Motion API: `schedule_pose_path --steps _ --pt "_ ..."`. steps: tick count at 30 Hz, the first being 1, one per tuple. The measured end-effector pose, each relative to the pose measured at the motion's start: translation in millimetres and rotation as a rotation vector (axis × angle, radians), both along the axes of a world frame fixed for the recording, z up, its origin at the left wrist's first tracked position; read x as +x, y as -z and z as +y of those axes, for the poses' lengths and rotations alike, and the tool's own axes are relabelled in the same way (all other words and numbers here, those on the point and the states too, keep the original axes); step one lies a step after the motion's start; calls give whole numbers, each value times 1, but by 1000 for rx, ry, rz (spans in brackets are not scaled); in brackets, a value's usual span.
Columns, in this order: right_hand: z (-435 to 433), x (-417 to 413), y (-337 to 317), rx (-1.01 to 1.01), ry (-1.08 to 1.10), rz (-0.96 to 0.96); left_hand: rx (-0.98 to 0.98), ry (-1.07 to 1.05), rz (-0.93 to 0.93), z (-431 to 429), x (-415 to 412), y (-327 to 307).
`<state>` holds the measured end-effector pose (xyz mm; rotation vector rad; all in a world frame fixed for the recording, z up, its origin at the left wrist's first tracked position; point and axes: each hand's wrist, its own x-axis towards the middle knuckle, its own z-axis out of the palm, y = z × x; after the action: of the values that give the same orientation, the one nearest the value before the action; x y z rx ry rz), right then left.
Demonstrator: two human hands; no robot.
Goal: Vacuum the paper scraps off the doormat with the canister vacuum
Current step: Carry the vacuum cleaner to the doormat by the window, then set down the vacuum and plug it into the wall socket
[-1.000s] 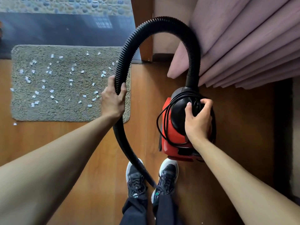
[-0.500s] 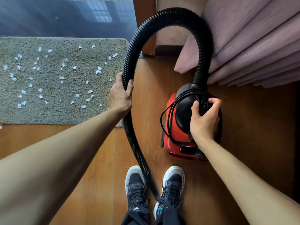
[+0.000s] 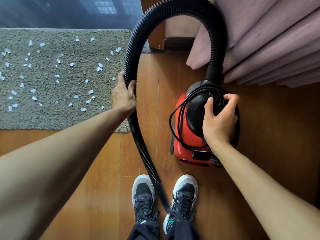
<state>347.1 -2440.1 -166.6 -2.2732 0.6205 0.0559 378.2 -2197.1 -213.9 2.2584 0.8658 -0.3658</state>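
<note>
A grey-green shaggy doormat (image 3: 52, 118) lies on the wooden floor at the left, strewn with several small white paper scraps (image 3: 71, 64). A red and black canister vacuum (image 3: 187, 129) stands on the floor at the right, its black power cord wound round the top. My right hand (image 3: 219, 122) grips the black handle on top of the canister. The black ribbed hose (image 3: 173, 7) arches up from the canister and comes down between my feet. My left hand (image 3: 123, 95) grips the hose beside the mat's right edge. The hose's nozzle end is hidden behind my legs.
Pink curtain folds (image 3: 270, 40) hang at the upper right, close behind the canister. A wooden door frame post (image 3: 152, 32) stands behind the hose. Dark glass (image 3: 69, 13) runs along the mat's far edge. My two dark sneakers (image 3: 144, 200) stand at the bottom centre.
The view has shifted right and forward, so the mat sits further left in the picture. Both hands keep their holds on the hose and the canister handle.
</note>
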Motion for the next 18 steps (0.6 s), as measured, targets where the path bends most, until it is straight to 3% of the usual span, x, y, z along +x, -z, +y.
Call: schedule_pose_path --steps 8,12,18 --pt "0 2 -5 -28 -28 85 32 42 86 2 0 -24" --pt "-3 2 -15 -87 -91 239 94 119 162 6 3 -53" --pt "-24 8 -54 -126 -295 442 140 407 148 5 4 -116"
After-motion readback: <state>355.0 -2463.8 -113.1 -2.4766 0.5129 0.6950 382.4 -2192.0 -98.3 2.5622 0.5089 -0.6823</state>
